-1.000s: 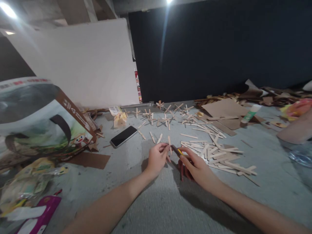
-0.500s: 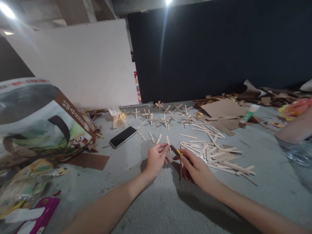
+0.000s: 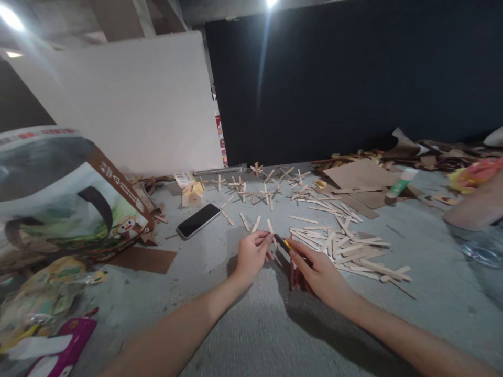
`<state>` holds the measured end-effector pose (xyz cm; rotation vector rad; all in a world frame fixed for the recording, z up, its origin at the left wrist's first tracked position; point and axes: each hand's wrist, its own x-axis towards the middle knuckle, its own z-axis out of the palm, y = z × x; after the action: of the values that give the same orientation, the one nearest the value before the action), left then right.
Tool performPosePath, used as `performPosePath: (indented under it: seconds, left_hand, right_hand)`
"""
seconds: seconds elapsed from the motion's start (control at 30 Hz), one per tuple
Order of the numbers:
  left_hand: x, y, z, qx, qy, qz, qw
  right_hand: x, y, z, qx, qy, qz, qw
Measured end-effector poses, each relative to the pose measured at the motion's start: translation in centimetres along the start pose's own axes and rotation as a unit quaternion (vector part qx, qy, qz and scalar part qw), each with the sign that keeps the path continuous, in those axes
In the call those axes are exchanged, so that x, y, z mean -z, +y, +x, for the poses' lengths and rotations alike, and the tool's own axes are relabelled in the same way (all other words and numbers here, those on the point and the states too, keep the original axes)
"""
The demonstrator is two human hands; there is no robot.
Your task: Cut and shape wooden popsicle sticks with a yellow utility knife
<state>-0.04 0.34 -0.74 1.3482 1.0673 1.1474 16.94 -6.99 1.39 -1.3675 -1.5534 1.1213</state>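
Note:
Near the middle of the view, my left hand (image 3: 251, 255) pinches a small wooden stick (image 3: 270, 226) between its fingertips. Just to the right, my right hand (image 3: 314, 266) is closed around a dark tool with a yellow part (image 3: 286, 244), and red handles hang below it. The tool's tip meets or nearly meets the stick at my left fingertips; contact cannot be made out. Loose wooden sticks (image 3: 353, 251) lie in a pile right of my right hand. Beyond both hands are several small crossed-stick pieces (image 3: 267, 193).
A black phone (image 3: 198, 221) lies at the left, beside a large printed bag (image 3: 78, 204). A purple item (image 3: 74, 343) is at the lower left. Cardboard sheets (image 3: 356, 175) and a glue stick (image 3: 403, 183) lie at the back right. Another person's arm (image 3: 477, 204) shows at the right edge.
The tool and the fingers of my right hand have shifted very slightly. My left hand keeps nearly the same place.

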Motion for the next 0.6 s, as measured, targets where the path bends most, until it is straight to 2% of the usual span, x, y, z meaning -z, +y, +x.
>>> performPosePath:
  seconds: [0.17,0.47,0.6]
  left_hand:
    - [0.07,0.08,-0.05,-0.009,0.011,0.011,1.0]
    - [-0.07,0.8,-0.57,-0.062,0.03,0.035,0.997]
    - [-0.12,0.85,-0.58,-0.053,0.025,0.029,0.998]
  right_hand:
    - [-0.19,0.12,0.02,-0.012,-0.02,0.024,0.999]
    - [0.16,-0.27,-0.01,0.03,0.004,-0.018,0.999]
    - [0.22,-0.23,0.05,0.039,0.008,-0.022,0.999]
